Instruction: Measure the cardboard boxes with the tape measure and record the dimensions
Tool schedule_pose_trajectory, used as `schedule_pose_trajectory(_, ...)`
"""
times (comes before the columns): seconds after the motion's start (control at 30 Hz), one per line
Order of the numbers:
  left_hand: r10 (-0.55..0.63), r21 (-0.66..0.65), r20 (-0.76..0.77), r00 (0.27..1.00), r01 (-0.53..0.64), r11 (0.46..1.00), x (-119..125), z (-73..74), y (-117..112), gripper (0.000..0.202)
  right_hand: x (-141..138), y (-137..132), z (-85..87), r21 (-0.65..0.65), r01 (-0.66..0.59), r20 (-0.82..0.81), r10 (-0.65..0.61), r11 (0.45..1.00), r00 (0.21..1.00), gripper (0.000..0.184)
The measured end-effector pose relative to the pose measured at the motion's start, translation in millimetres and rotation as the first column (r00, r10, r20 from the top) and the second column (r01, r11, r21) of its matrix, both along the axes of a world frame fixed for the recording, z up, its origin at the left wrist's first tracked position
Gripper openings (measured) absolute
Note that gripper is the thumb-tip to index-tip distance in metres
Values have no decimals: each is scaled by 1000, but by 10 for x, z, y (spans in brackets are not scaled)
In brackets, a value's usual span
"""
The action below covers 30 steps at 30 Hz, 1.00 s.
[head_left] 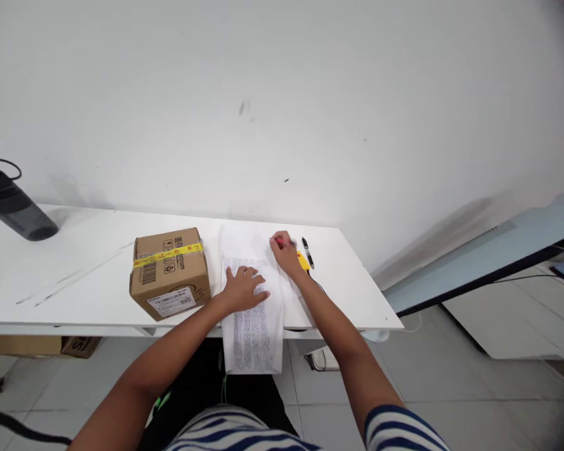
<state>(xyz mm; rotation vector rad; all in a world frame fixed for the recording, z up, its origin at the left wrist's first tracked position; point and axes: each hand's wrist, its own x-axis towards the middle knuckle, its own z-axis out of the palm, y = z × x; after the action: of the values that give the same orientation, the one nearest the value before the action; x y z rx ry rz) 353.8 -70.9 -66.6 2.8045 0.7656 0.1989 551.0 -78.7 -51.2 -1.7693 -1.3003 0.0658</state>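
A long white sheet of paper [252, 341], covered in rows of dense dark marks, lies on the white table [89, 275] and hangs over its front edge. My left hand [244, 289] rests flat on it with the fingers spread. Near the sheet's upper right edge, my right hand [284, 252] is closed on a slim red pen [281, 241], mostly hidden by the fingers. Just right of that hand lies a yellow object [302, 260], partly covered by the wrist. Beside it is a black pen [308, 252].
A taped cardboard box [169, 272] stands left of the paper, close to my left forearm. Farther left is a dark bottle [16, 207]. The white wall [282, 113] rises behind the table. Below are another cardboard box [37, 346] and a tiled floor [319, 413].
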Motion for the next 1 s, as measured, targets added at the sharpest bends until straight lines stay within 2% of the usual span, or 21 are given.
schedule_pose_trajectory(0.07,-39,65,39,998,37,997,66,11,104,41,-107,-175,-164,-22,-49,-104,47,999,993,29)
schedule_pose_trajectory(0.17,-170,116,138,976,154,981,150,-84,244,40,-172,-271,-324,-68,-116,-117,107,991,987,37)
schedule_pose_trajectory(0.27,-371,70,233,899,365,928,197,-212,322,38,-132,-232,-342,-60,-152,-247,133,987,960,38)
schedule_pose_trajectory(0.37,-462,31,283,840,473,880,219,-279,353,34,-74,-182,-321,-67,-107,-365,76,992,928,38)
schedule_pose_trajectory(0.5,-501,36,228,835,507,861,224,-273,360,40,-44,-183,-339,-85,-86,-433,41,993,900,44)
schedule_pose_trajectory(0.67,-497,9,106,861,499,866,198,-178,312,41,-34,-179,-372,-66,-84,-427,48,994,903,40)
schedule_pose_trajectory(0.83,-475,-25,106,873,480,877,169,-93,264,46,-46,-149,-386,-73,-81,-406,44,994,913,39)
schedule_pose_trajectory(1.0,-466,-66,146,872,479,875,181,-77,257,42,-67,-167,-374,-96,-105,-403,57,990,913,38)
